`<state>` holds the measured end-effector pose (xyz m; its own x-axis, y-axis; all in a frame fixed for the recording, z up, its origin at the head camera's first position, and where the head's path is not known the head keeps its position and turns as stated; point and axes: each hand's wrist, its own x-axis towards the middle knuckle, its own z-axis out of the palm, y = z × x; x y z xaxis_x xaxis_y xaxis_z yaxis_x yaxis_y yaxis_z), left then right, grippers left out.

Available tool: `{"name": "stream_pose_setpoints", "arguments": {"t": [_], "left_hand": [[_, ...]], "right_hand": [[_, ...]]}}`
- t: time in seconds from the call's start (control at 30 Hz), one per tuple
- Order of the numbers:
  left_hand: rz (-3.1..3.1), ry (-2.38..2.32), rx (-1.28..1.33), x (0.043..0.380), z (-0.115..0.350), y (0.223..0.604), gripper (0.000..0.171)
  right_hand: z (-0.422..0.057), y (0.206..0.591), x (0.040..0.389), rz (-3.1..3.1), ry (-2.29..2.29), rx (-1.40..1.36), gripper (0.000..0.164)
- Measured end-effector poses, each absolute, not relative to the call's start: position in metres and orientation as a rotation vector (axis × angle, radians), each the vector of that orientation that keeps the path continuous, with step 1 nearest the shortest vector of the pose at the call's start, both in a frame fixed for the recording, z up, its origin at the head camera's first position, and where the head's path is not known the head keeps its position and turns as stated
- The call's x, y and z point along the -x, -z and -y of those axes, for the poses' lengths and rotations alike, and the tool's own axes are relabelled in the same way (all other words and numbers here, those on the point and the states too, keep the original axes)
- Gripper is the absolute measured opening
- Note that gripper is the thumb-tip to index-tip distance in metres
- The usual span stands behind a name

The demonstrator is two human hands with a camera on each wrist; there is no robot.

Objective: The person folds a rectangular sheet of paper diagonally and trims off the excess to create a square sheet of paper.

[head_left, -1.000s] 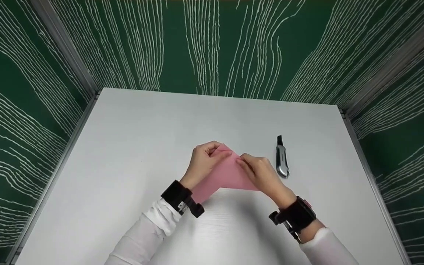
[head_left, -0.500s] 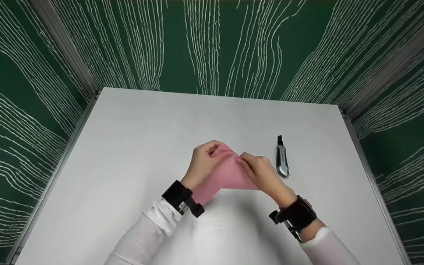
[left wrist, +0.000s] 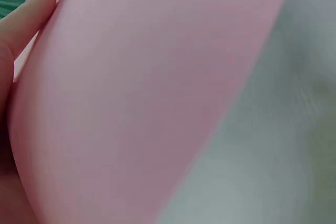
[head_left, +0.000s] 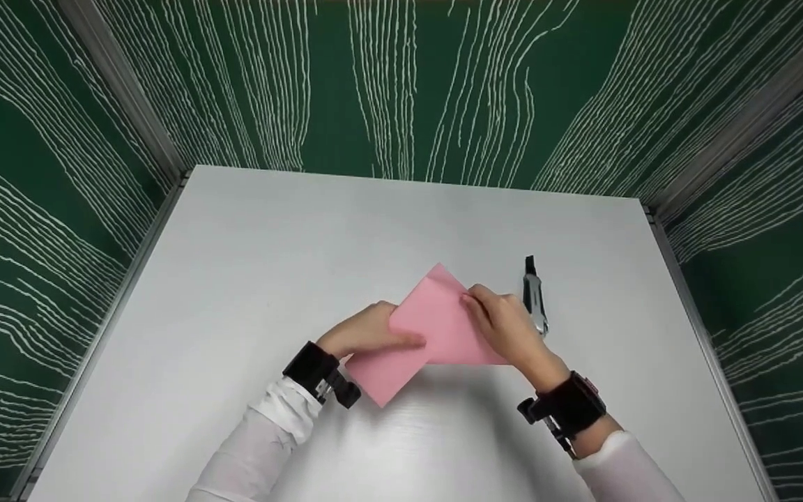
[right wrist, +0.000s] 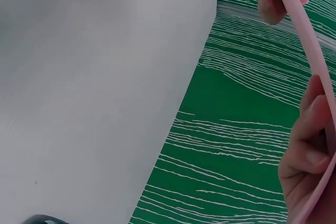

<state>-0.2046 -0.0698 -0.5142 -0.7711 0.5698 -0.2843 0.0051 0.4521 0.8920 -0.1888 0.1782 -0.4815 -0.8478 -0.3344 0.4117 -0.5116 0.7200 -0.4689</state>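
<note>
A folded sheet of pink paper (head_left: pixel 436 324) is held between both hands over the middle of the white table, its top corner pointing away. My left hand (head_left: pixel 373 329) grips the left part, with the thumb across the near face and the fingers behind. On the upper right edge, my right hand (head_left: pixel 506 328) pinches the paper between thumb and curled fingers. The left wrist view is mostly filled by the pink paper (left wrist: pixel 136 98), the thumb at its edge. Seen edge-on in the right wrist view, the paper (right wrist: pixel 307 30) bends between the hands.
A grey utility knife (head_left: pixel 533 296) with a black tip lies on the white table (head_left: pixel 269 244), just beyond the right hand. Green walls (head_left: pixel 332 90) with white wavy lines and grey metal posts enclose the table at the back and sides.
My left hand has slid from the paper's top corner down and left to its left part, uncovering the top corner. The right hand keeps its pinch and has shifted slightly right.
</note>
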Motion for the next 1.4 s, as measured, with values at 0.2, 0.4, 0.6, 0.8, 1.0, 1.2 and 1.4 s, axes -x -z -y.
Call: {"name": "stream_pose_setpoints", "arguments": {"t": [0.2, 0.4, 0.6, 0.8, 1.0, 1.2, 1.4], "left_hand": [[-1.991, -1.322, -0.456, 0.202, 0.078, 0.515, 0.038], [-1.969, -1.348, -0.514, 0.203, 0.084, 0.511, 0.028], [-2.063, -1.374, -0.472, 0.201, 0.085, 0.51, 0.029], [-2.262, -1.418, -0.35, 0.2, 0.08, 0.511, 0.032], [-2.493, -1.387, -0.364, 0.199, 0.073, 0.516, 0.039], [-2.934, -1.167, -0.476, 0.198, 0.069, 0.517, 0.054], [-3.013, -1.235, -0.557, 0.2, 0.074, 0.516, 0.048]], "right_hand": [[-0.176, 0.488, 0.188, 2.588, -0.781, -0.679, 0.011], [-0.175, 0.493, 0.188, 2.507, -0.588, -0.674, 0.012], [-0.178, 0.496, 0.188, 2.488, -0.425, -0.631, 0.017], [-0.183, 0.496, 0.19, 2.511, -0.477, -0.559, 0.014], [-0.186, 0.497, 0.191, 2.522, -0.627, -0.509, 0.014], [-0.187, 0.496, 0.191, 2.541, -0.708, -0.474, 0.016], [-0.189, 0.493, 0.192, 2.505, -0.72, -0.467, 0.016]]}}
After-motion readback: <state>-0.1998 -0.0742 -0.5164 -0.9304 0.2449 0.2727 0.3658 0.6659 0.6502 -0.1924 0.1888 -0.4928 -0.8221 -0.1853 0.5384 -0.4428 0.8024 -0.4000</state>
